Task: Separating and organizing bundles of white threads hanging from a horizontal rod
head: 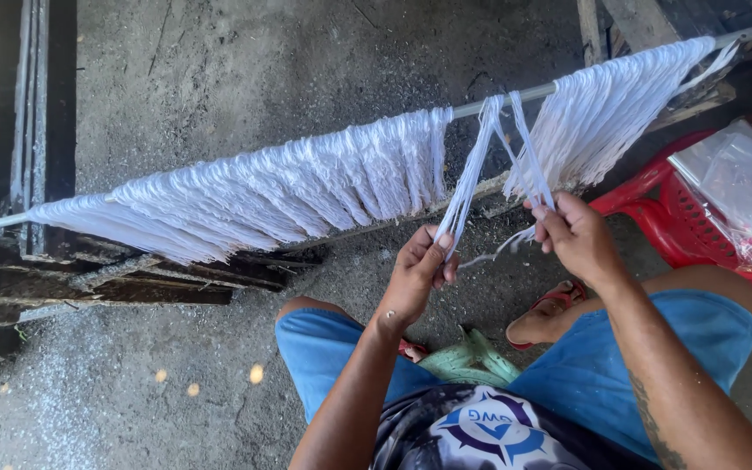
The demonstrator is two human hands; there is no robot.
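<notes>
Both hands pinched on white strands pulled out of a gap in the hanging row.

Left hand point(418, 274) clamps one bundle of white strands point(472, 178) between thumb and fingers; right hand point(572, 237) grips a second bundle point(528, 152). Both bundles hang from the grey horizontal rod point(515, 96), drawn down toward the seated person's knees, with the main curtains of strands point(289, 187) draped left and right of them. Risks, as judged: uneven pull could slide the loops along the rod into the neighbouring curtain and tangle them; a hard tug may tip the rod off its wooden support point(176, 270); loose tails below the right hand could drag on the gritty concrete floor point(219, 78) and soil. The red plastic basket point(681, 231) sits close at the right.
</notes>
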